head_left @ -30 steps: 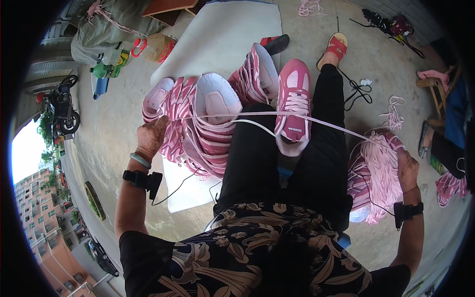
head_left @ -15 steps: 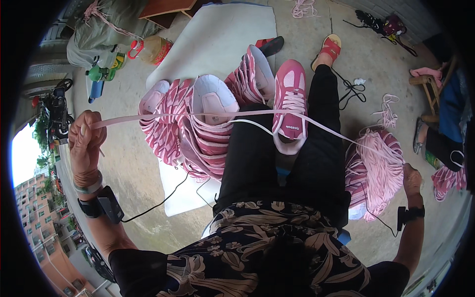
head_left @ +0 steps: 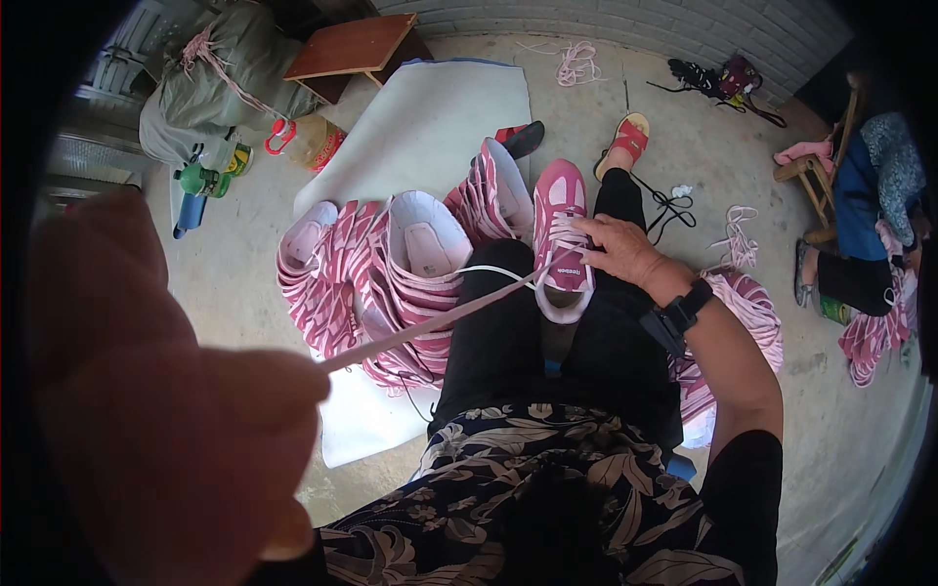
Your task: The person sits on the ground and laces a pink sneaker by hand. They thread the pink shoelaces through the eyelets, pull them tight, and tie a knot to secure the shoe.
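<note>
My left hand (head_left: 186,410) looms large and blurred close to the camera, its fingers closed on a pink shoelace (head_left: 430,326). The lace stretches taut down to a pink and white sneaker upper (head_left: 560,186) between my thighs, toe pointing away. Over its laced front, my right hand (head_left: 633,256) has bent fingertips pressed on the laces beside the tongue; the exact pinch is partly hidden. A white cord (head_left: 493,269) arcs from my left thigh to the upper's collar. Nested pink uppers (head_left: 415,278) stand left of my leg.
A white sheet (head_left: 415,122) lies under the uppers. Another pink pile (head_left: 747,313) sits right of my thigh. Bottles (head_left: 318,146), a wooden stool (head_left: 352,44) and a sack (head_left: 239,68) stand far left. A wooden chair (head_left: 816,186) and another person's leg (head_left: 850,278) are at right.
My right hand has moved from the pile at right onto the upper's laces. My left hand has come up close to the camera with the shoelace, which now runs from it to the upper.
</note>
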`<state>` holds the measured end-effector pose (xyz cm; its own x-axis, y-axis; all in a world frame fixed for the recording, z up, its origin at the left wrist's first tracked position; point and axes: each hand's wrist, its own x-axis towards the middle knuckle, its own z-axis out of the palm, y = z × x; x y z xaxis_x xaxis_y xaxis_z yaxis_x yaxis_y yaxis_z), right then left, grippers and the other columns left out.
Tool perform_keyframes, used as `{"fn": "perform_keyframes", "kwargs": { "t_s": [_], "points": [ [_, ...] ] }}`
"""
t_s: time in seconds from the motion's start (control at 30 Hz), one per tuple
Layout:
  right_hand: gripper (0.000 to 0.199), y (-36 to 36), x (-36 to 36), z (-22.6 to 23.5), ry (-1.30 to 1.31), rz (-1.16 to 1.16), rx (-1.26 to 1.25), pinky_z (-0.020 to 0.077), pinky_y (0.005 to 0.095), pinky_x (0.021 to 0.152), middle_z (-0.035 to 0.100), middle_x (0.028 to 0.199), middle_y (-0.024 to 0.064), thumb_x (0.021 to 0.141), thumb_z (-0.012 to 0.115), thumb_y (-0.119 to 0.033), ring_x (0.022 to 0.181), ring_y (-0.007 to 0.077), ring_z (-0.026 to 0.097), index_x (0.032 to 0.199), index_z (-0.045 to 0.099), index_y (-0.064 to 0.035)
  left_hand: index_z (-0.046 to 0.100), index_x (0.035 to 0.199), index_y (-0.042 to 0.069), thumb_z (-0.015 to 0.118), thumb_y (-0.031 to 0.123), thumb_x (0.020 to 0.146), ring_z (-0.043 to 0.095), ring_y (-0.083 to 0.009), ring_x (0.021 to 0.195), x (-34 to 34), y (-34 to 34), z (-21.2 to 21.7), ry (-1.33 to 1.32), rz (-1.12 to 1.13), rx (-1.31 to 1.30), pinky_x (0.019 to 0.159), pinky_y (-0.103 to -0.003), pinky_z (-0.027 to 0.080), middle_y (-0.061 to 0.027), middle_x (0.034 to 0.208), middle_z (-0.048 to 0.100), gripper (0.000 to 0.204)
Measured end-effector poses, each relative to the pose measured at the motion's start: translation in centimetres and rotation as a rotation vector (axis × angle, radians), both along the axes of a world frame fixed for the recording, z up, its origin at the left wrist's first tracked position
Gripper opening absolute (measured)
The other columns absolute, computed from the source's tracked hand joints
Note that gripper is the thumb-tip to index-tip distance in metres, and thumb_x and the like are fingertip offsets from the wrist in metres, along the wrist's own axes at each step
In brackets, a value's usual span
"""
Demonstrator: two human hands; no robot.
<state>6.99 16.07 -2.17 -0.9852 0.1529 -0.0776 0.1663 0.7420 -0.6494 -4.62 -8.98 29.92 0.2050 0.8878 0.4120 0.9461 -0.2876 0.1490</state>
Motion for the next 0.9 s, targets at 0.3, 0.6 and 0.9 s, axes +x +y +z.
{"fn": "perform_keyframes", "kwargs": {
  "t_s": [0.3, 0.6, 0.9],
  "points": [
    [0.015, -0.3, -5.0, -2.0, -0.369, 0.419, -0.240, 0.0450, 0.0320, 0.059, 0.061, 0.068, 0.0053, 0.068, 0.066, -0.017, 0.062, 0.0175, 0.058, 0.077, 0.063, -0.0056, 0.057, 0.093, 0.003, 0.069, 0.014, 0.055, 0.038, -0.0148, 0.051, 2.1, -7.6, 2.9, 0.198, 0.154, -0.321, 0.048, -0.033, 0.030, -0.0014, 0.060, 0.046, 0.042],
    [0.011, 3.3, -1.7, -1.3, -0.054, -0.389, -0.796, 0.0386, 0.0201, 0.044, 0.051, 0.063, -0.0025, 0.072, 0.067, -0.013, 0.056, 0.0064, 0.047, 0.073, 0.058, -0.0074, 0.055, 0.092, 0.005, 0.064, 0.005, 0.072, 0.045, -0.0233, 0.051, -8.9, -10.9, -7.4, 0.565, 0.534, -0.327, 0.048, -0.035, 0.037, -0.0059, 0.064, 0.045, 0.022],
    [0.035, -0.9, 2.5, -5.7, 0.233, -0.371, -0.238, 0.0478, 0.0338, 0.070, 0.056, 0.093, 0.0125, 0.065, 0.065, -0.003, 0.074, 0.0269, 0.058, 0.096, 0.050, -0.0038, 0.050, 0.081, 0.009, 0.049, 0.006, 0.078, 0.053, -0.0345, 0.062, -20.8, -19.5, -21.5, 0.451, 0.869, -0.489, 0.053, -0.043, 0.042, -0.0124, 0.072, 0.052, 0.004]
  ]
}}
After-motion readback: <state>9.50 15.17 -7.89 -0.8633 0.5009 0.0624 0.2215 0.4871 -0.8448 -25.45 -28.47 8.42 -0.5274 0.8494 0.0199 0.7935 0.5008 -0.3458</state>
